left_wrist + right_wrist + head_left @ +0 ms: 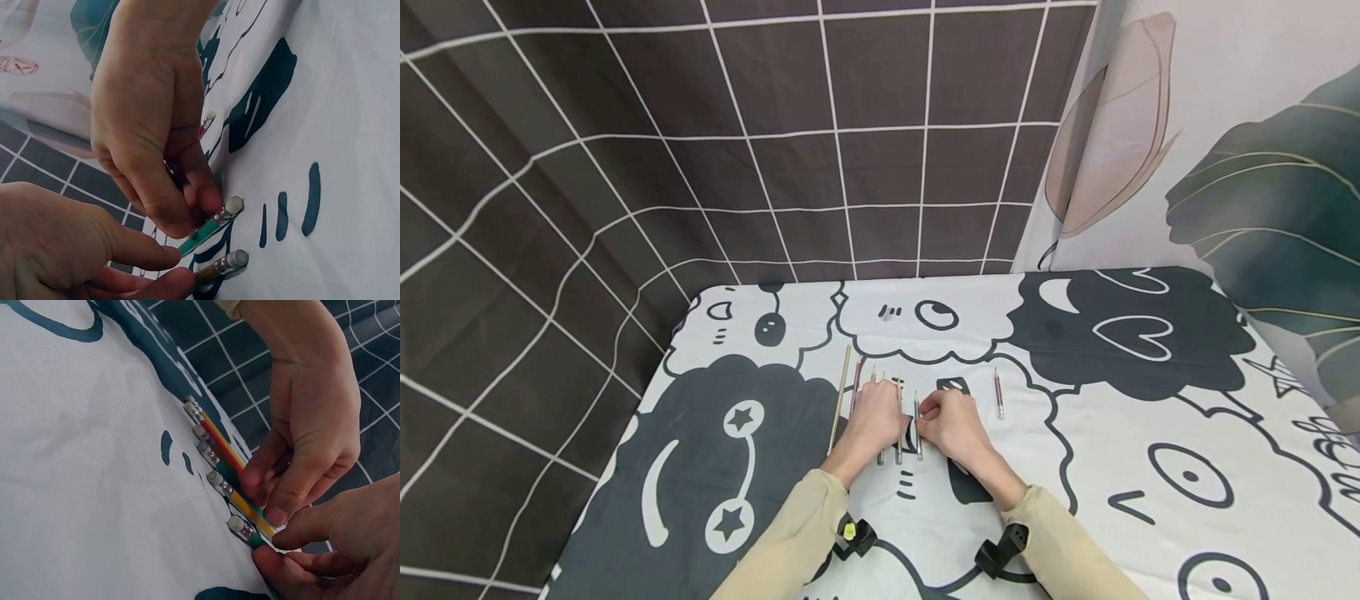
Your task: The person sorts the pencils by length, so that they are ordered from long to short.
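Note:
My left hand (878,412) reaches over a row of pencils and pinches a yellow pencil (212,270) near its eraser end. Beside it, my right hand (951,421) pinches a green pencil (209,230) with thumb and forefinger. The fingertips of both hands are close together. Both pencils lie side by side on the cloth, with their eraser ends toward me. To the left of them lie several more pencils, among them a red pencil (215,432) and another green pencil (220,465), partly hidden by my left hand.
A lone red pencil (998,393) lies to the right of my right hand. A long yellow pencil (840,400) is at the row's left end. Black-and-white cartoon cloth (1135,442) covers the surface. A dark grid-patterned curtain (880,167) hangs behind and at the left.

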`<state>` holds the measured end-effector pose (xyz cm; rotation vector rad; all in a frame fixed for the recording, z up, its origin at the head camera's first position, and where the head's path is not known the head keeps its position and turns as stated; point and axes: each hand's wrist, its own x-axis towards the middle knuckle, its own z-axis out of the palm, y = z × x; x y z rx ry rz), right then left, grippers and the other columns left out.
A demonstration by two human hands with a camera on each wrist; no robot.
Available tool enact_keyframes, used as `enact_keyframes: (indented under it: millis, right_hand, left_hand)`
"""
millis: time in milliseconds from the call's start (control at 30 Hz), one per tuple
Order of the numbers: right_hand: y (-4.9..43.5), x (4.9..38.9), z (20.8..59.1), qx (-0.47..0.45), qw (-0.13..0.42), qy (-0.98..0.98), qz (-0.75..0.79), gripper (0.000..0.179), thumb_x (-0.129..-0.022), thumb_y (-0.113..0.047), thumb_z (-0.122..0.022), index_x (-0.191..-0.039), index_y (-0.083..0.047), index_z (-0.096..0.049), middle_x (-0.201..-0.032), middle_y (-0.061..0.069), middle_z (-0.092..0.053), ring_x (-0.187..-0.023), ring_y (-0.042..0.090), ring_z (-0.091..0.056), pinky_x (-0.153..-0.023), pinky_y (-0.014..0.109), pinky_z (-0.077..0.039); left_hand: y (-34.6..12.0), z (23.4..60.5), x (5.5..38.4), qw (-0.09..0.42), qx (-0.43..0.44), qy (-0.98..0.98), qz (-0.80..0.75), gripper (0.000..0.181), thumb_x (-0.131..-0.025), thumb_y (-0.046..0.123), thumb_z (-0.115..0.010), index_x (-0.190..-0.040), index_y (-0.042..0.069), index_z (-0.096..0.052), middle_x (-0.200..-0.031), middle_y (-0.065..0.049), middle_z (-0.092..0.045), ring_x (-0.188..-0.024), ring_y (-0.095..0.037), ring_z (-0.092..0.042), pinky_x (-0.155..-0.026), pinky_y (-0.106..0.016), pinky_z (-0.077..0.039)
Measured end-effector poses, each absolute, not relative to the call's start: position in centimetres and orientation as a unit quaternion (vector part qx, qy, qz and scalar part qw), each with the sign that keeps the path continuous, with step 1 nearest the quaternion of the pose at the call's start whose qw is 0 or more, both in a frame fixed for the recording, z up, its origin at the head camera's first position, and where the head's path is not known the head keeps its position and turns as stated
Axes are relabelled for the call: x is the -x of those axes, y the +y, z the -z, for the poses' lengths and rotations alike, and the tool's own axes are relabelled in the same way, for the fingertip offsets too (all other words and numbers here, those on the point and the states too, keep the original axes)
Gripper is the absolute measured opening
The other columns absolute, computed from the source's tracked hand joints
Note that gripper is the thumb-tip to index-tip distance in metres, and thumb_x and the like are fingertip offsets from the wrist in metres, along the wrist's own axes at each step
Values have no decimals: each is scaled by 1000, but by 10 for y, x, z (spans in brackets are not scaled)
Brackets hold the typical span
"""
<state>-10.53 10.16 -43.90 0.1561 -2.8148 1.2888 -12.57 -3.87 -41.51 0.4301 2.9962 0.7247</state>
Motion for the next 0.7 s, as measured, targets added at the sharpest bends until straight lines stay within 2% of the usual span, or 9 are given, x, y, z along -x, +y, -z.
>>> enact_keyframes:
  millis: [100, 167, 400, 567, 700]
  right_hand:
    - [104, 105, 438, -41, 18, -906, -421, 7, -75, 2, -74, -81, 1, -71, -67, 2, -65, -60, 12, -61, -56, 29, -51]
    - [106, 104, 438, -34, 16, -903, -429, 7, -76, 2, -74, -82, 2, -71, -68, 2, -66, -59, 13, -61, -56, 29, -51]
    - [115, 104, 436, -18, 40, -901, -431, 6, -77, 1, -73, -82, 0, -70, -68, 2, -65, -56, 10, -59, -56, 27, -49]
    - [126, 104, 434, -3, 70, -895, -441, 7, -76, 0, -72, -83, 1, -69, -67, 2, -66, -53, 10, -58, -53, 27, -47]
    - [137, 105, 431, 7, 109, -894, -435, 10, -76, -1, -70, -86, 3, -71, -69, 3, -67, -58, 13, -60, -57, 29, -48]
  left_hand:
    - [-39, 414, 124, 15, -140, 960, -241, 42, -76, 1, -74, -50, 15, -43, -40, 5, -40, -38, -10, -41, -40, -24, -32]
    - [-40, 414, 122, 14, -138, 959, -249, 43, -79, 3, -75, -50, 15, -44, -39, 6, -39, -36, -9, -39, -39, -24, -31]
    - [-41, 416, 112, 2, -136, 952, -276, 19, -84, 9, -75, -69, 11, -63, -59, 3, -57, -50, -11, -50, -50, -28, -41]
    - [-42, 419, 108, -32, -132, 937, -322, 14, -84, 7, -73, -72, 10, -65, -57, 5, -58, -46, -8, -49, -46, -26, -40]
    - [-43, 423, 104, -73, -139, 925, -347, 11, -83, 5, -73, -74, 8, -67, -59, 5, -59, -50, -7, -51, -49, -26, -42]
